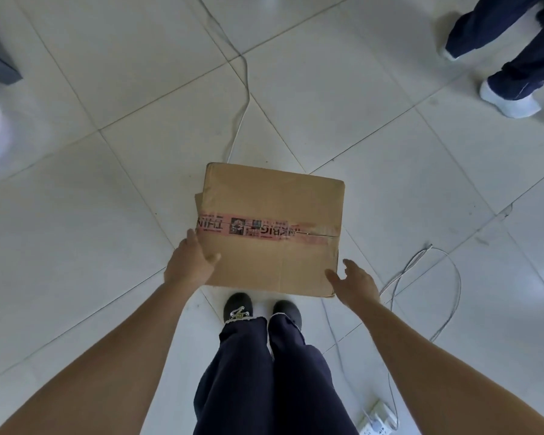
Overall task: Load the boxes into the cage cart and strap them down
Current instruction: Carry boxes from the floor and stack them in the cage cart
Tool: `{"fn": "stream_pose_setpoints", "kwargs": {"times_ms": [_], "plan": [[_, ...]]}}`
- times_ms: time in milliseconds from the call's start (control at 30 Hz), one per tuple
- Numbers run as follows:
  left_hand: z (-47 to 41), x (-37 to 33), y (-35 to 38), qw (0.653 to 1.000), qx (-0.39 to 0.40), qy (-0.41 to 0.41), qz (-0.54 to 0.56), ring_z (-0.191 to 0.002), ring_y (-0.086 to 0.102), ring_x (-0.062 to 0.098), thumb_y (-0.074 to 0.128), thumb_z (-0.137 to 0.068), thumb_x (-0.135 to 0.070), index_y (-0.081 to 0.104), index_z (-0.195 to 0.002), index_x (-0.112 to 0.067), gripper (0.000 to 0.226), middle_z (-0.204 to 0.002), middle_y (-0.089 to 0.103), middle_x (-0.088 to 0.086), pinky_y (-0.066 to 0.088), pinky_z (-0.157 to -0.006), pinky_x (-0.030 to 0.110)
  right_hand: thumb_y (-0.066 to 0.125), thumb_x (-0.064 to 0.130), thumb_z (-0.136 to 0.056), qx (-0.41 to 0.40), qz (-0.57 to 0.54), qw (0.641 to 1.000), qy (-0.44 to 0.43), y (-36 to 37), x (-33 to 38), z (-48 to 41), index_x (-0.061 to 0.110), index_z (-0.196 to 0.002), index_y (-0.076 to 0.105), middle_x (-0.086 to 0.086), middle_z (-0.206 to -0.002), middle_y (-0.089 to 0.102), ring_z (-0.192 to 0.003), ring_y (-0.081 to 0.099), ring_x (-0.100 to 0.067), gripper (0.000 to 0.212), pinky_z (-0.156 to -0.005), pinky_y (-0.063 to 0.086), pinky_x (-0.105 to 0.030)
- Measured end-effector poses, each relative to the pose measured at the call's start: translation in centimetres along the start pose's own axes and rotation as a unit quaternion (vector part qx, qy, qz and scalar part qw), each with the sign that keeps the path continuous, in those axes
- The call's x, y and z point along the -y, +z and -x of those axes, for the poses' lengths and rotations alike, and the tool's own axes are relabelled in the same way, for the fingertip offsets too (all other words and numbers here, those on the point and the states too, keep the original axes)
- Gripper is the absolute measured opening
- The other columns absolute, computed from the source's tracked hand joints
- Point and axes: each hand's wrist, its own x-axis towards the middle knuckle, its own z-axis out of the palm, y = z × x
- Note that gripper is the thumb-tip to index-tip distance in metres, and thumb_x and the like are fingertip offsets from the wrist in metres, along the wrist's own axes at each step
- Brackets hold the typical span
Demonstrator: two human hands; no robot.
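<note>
Cardboard box (272, 227) is flanked, apparently for a lift: left hand (190, 262) is pressed open against its side, right hand (355, 282) is held spread beside its corner.

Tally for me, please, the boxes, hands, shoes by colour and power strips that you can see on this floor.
Cardboard box: 1
Hands: 2
Black shoes: 2
White shoes: 2
Power strip: 1
Total: 8
</note>
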Motion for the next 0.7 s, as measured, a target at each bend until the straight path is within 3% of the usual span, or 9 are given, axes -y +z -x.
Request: {"fn": "stream_pose_setpoints", "kwargs": {"times_ms": [133, 200, 300, 700], "plan": [[-1.7, 0.4, 1.5, 0.986, 0.027, -0.064, 0.149, -0.120, 0.053, 0.031, 0.071, -0.084, -0.036, 0.036, -0.140, -0.012, 0.070, -0.134, 0.054, 0.007, 0.045, -0.092, 0.041, 0.049, 0.039, -0.094, 0.012, -0.126, 0.992, 0.028, 1.7, 0.7, -2.5, 0.016, -0.144, 0.041, -0.006, -0.133, 0.058, -0.116, 0.055, -0.030, 0.055, -0.095, 0.048, -0.041], [-1.7, 0.2, 1.7, 0.982, 0.014, -0.081, 0.171, -0.123, 0.051, 0.031, 0.073, -0.083, -0.030, 0.035, -0.143, -0.013, 0.073, -0.136, 0.052, 0.007, 0.043, -0.095, 0.042, 0.050, 0.029, -0.093, -0.002, -0.181, 0.982, 0.046, 2.1, 1.3, -2.8, 0.016, -0.135, 0.048, -0.004, -0.114, 0.062, -0.100, 0.056, -0.029, 0.044, -0.083, 0.051, -0.040], [-1.2, -0.4, 1.3, 0.977, -0.012, -0.089, 0.193, -0.121, 0.052, 0.030, 0.074, -0.081, -0.023, 0.036, -0.143, -0.016, 0.073, -0.135, 0.054, 0.006, 0.044, -0.097, 0.042, 0.048, 0.023, -0.092, -0.029, -0.201, 0.978, 0.052, 1.6, 1.9, -2.2, 0.019, -0.132, 0.048, -0.001, -0.099, 0.058, -0.092, 0.055, -0.029, 0.041, -0.072, 0.048, -0.035], [8.1, -0.2, -6.3, 0.915, -0.102, -0.094, 0.378, -0.111, 0.058, 0.024, 0.077, -0.079, -0.022, 0.047, -0.138, -0.025, 0.066, -0.122, 0.060, -0.003, 0.049, -0.096, 0.045, 0.058, 0.025, -0.094, -0.089, -0.258, 0.959, -0.074, -6.9, 6.6, 5.8, 0.024, -0.137, 0.050, 0.002, -0.116, 0.061, -0.102, 0.058, -0.023, 0.043, -0.087, 0.052, -0.041]]}}
